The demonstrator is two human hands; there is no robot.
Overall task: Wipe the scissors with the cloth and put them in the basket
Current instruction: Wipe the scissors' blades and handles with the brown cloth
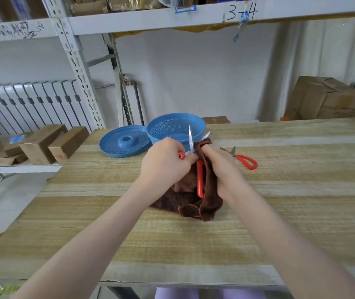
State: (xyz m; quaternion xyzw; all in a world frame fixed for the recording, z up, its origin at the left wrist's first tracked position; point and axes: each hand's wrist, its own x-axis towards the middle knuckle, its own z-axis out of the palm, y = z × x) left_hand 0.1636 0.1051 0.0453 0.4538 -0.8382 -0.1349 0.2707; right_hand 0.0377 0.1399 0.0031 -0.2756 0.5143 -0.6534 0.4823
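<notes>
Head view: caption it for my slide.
Left hand holds open red scissors; right hand wipes them with brown cloth.

lid [125, 140] beside basket [176, 128]; spare scissors [243, 158] right

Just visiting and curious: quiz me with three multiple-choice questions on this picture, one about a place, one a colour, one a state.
1. Where does the second pair of scissors lie? A) on a shelf B) on the table, right of the right hand C) on the floor
2. What colour is the cloth? A) white B) brown C) green
3. The held scissors are: A) open B) closed C) broken
Answers: 1 B, flat on the wood; 2 B, dark brown folds; 3 A, blade tips spread above the left hand.
</notes>
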